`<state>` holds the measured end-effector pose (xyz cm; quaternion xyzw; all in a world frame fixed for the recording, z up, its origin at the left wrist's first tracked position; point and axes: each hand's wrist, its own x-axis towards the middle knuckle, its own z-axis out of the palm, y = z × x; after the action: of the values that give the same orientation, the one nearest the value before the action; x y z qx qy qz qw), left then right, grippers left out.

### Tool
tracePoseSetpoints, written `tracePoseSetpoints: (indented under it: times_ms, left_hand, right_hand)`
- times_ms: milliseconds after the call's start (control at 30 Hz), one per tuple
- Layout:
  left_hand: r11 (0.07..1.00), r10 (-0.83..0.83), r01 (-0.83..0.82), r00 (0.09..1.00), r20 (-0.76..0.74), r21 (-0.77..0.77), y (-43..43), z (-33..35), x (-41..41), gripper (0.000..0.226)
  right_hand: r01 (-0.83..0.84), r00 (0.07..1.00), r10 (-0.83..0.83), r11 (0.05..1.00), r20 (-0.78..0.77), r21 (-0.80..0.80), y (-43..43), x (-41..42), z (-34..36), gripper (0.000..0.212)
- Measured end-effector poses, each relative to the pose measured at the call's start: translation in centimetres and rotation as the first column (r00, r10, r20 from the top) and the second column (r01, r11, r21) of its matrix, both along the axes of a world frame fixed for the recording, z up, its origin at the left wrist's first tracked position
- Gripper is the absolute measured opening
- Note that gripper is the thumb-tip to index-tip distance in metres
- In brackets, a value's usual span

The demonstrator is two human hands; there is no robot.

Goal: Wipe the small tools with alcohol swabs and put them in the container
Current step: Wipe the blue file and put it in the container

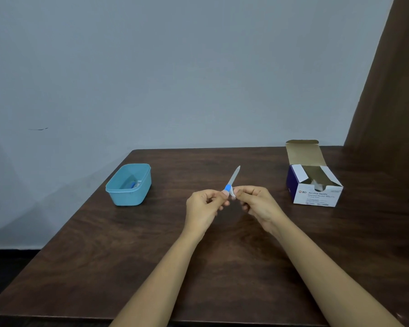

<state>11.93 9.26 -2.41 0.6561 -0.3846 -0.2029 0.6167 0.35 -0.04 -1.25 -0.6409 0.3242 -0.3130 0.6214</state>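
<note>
Head view, both hands raised above the middle of a dark wooden tabletop [151,260]. The left hand [204,206] pinches the blue handle end of a small nail file [234,177] between thumb and curled fingers [219,195], so that the pale blade points up and away from the person, tilted to the right, clear of the tabletop. The right hand [257,204] meets it from the other side: its thumb and fingers [244,191] are pressed together on a white alcohol swab [232,192], which lies against the file just above the blue handle. The two hands nearly touch at the fingertips.

To the left, well apart from the hands, a light blue plastic container [128,197] stands open on the tabletop; small items [134,184], one partly blue, lie on its floor, too small to identify. To the right, near the far edge, a white and purple box of BD alcohol swabs [316,194] stands with its lid flap folded up and back and white contents visible in the opening.

Background: a plain grey-blue wall [175,67] and, at the far right, a brown curtain [392,90]
</note>
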Motion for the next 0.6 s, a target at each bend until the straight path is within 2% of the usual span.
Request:
tracePoseSetpoints:
  times_ms: [200,600]
  left_hand:
    - [1.0,0.006,-0.007,1.0,0.026,0.02,-0.09,-0.18,0.03,0.014]
    - [0.999,0.004,-0.005,0.999,0.055,0.033,-0.21,-0.19,0.08,0.012]
  right_hand:
    - [-0.07,0.997,0.06,0.979,0.055,0.194,0.02,-0.06,0.3,0.015]
    - [-0.091,0.994,0.067,0.936,0.081,0.339,-0.55,-0.03,0.28,0.018]
